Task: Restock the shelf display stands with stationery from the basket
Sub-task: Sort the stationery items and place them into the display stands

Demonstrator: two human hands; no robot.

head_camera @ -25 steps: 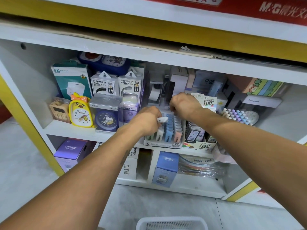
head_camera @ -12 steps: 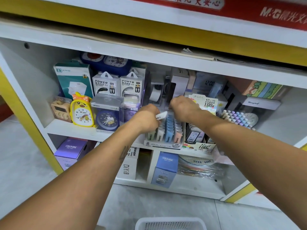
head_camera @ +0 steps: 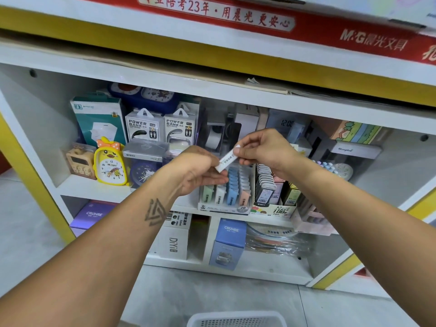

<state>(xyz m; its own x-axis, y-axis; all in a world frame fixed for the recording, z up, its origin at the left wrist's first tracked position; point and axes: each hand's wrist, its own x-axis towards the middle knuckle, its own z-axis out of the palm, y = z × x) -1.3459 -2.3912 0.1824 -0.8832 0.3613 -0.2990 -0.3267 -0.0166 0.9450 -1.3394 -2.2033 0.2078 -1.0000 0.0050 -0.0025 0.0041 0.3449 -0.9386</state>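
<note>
Lifting clear of the display stand [head_camera: 224,204] since a second ago, both hands now hold one white lead case [head_camera: 228,159] above it: the right hand [head_camera: 264,147] pinches its upper end, the left hand [head_camera: 195,171] grips its lower end. Pastel cases fill the stand on the white shelf [head_camera: 94,187]. Below, a basket [head_camera: 236,319] rests on the grey floor [head_camera: 23,232].

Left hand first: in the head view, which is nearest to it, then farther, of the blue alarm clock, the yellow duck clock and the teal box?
1. Blue alarm clock, just left of the left hand.
2. Yellow duck clock, farther left.
3. Teal box, upper left, at the back.
</note>
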